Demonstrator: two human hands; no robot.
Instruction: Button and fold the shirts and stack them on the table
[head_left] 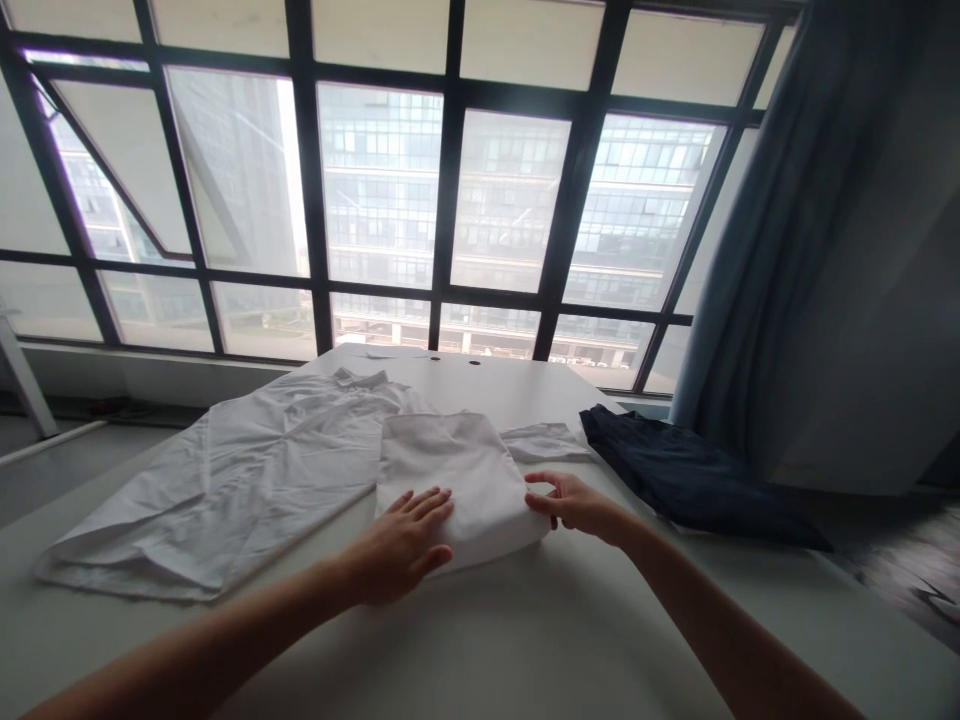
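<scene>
A folded white cloth (454,465) lies on the white table in front of me, squared off at its far end. My left hand (401,545) rests flat on its near left part, fingers stretched out and slightly apart. At the cloth's right edge, my right hand (566,500) pinches the fabric between thumb and fingers. Left of the folded cloth, a white collared shirt (262,460) is spread out, its collar toward the window and its surface wrinkled. More white fabric (547,442) shows behind the folded cloth on the right; I cannot tell whether the two are joined.
A dark navy folded garment (690,475) lies along the right side of the white table (495,650). Large dark-framed windows (442,200) stand beyond the far end, one pane tilted outward. A blue-grey curtain (780,250) hangs at the right.
</scene>
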